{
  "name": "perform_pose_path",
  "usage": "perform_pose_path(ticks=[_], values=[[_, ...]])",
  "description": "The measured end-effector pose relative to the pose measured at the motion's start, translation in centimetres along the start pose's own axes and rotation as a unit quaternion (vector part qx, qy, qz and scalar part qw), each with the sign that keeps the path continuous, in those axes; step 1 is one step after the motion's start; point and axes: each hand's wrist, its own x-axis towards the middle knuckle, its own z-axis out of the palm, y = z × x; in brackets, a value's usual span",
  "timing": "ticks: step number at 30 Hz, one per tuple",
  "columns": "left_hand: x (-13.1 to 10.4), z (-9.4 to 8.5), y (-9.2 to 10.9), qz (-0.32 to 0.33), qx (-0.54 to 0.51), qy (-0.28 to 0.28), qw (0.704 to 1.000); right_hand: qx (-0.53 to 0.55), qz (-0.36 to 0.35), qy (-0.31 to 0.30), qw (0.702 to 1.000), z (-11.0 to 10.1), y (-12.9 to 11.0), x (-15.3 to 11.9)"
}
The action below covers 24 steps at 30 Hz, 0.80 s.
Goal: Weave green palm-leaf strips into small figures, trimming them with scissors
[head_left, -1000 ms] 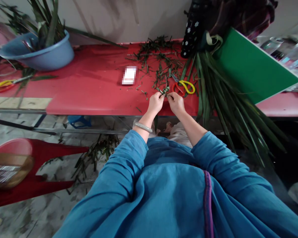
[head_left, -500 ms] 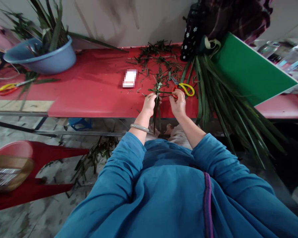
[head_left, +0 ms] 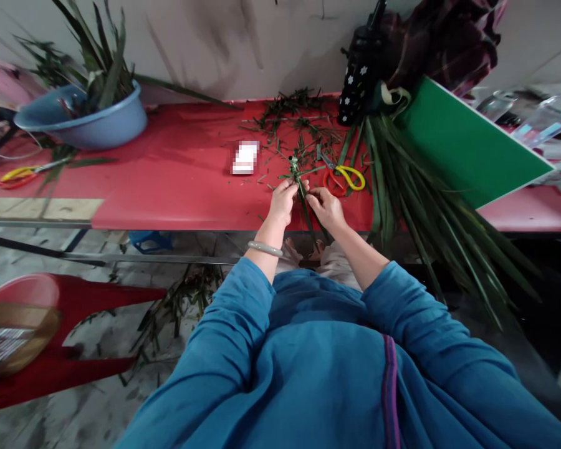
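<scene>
Onscreen, my right hand [head_left: 326, 209] has drawn nearer my left hand [head_left: 283, 202]. Long leaves [head_left: 416, 193] spread rightward of both. My left fingers pinch a leaf bundle [head_left: 295, 169] running between the two; I can't tell whether my right fingers hold it. Scissors [head_left: 338, 167] lie just beyond.

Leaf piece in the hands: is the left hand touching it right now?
Touching. The head view shows the left hand gripping the leaf piece just below its pale, bunched top.
</scene>
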Motion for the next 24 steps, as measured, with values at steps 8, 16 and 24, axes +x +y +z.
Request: perform_pose_path(ticks=[8,16,24], values=[[0.8,0.4,0.0,0.005,0.05,-0.026,0.998,0.021,0.037,-0.008,0.999,0.2,0.5,0.5],[2.7,0.3,0.9,0.027,0.099,-0.005,0.995,0.139,0.077,-0.013,0.987,-0.1,0.0,1.8],[6.4,1.0,1.8,0.024,0.148,-0.013,0.989,0.205,0.079,0.037,0.975,0.2,0.0,6.5]])
